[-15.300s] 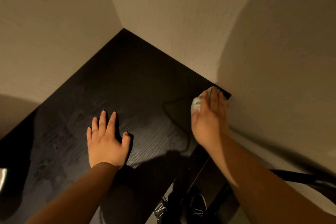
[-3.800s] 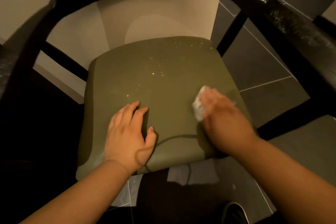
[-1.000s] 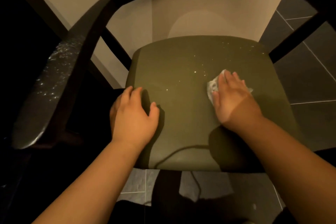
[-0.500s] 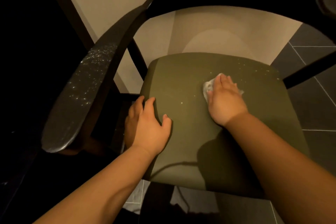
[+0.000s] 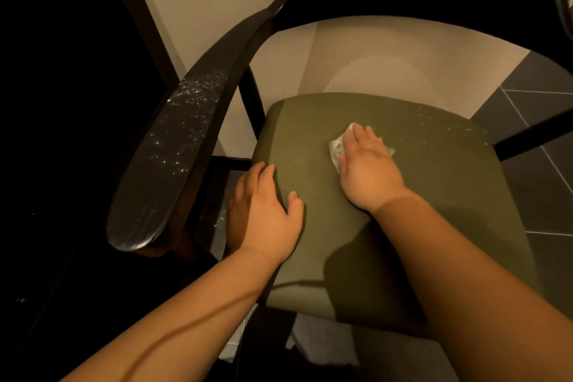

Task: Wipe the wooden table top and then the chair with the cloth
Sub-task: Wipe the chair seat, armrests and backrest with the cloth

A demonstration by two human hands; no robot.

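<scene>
Right hand [image 5: 369, 177] flat on cloth [image 5: 336, 149]

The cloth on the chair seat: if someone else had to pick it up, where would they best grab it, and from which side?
Probably the bunched edge of the cloth that sticks out past the right hand on its thumb side. It lies flat on the seat, so come straight down from above and pinch that raised fold; the rest is hidden under the palm.
</scene>
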